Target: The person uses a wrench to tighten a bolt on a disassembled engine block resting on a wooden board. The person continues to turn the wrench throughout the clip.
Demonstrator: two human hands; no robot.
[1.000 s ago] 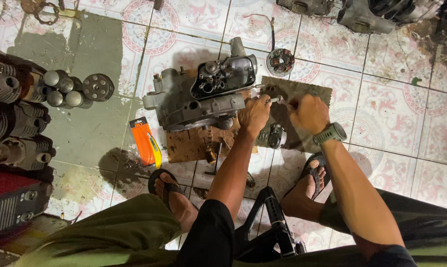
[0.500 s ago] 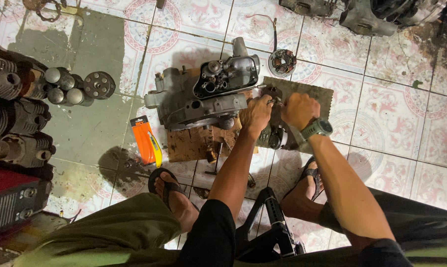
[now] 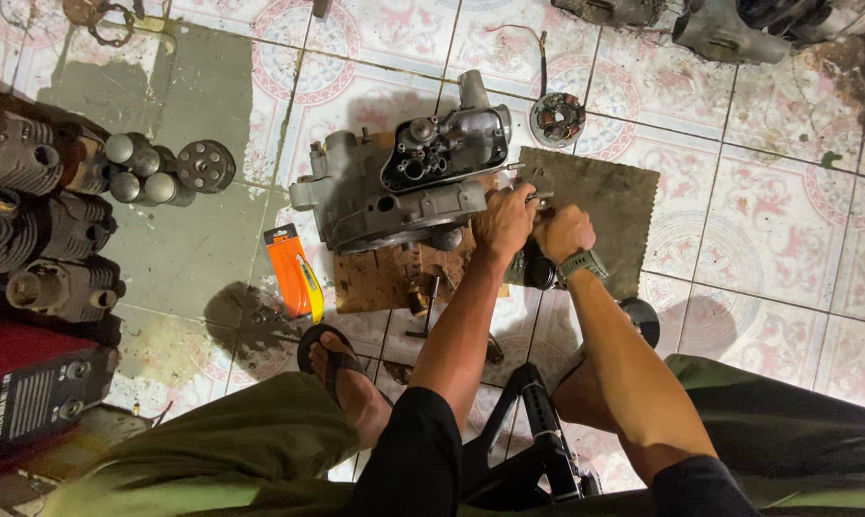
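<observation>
Fingers (image 3: 509, 203) of the left hand (image 3: 502, 225) are curled shut against the right end of the grey engine case (image 3: 394, 187), where a small metal part sticks out; what exactly they pinch is too small to tell. Just to the right, the right hand (image 3: 562, 233) is closed too, its fingers (image 3: 547, 218) folded around something dark and round that shows just below the fist — the thing itself is mostly hidden. A watch (image 3: 582, 262) sits on that wrist. Both hands touch or nearly touch each other at the case's end.

Under the hands and to their right lies a dark cloth (image 3: 614, 196), spread flat on the tiled floor (image 3: 767, 220). The engine case stretches left from the fingers, resting on a brown wooden board (image 3: 380, 278). Below the board, nearer the person, a small metal tool (image 3: 423, 306) lies on the tiles beside a foot in a sandal (image 3: 342, 369).

Further left of the board is an orange and yellow packet (image 3: 294, 271). Beyond the fingers, above the cloth, a round coil plate (image 3: 557, 117) with a wire lies on the floor. Far to the left stand several finned engine cylinders (image 3: 40, 220) and a cluster of round metal parts (image 3: 160, 170) — well apart from the hands.
</observation>
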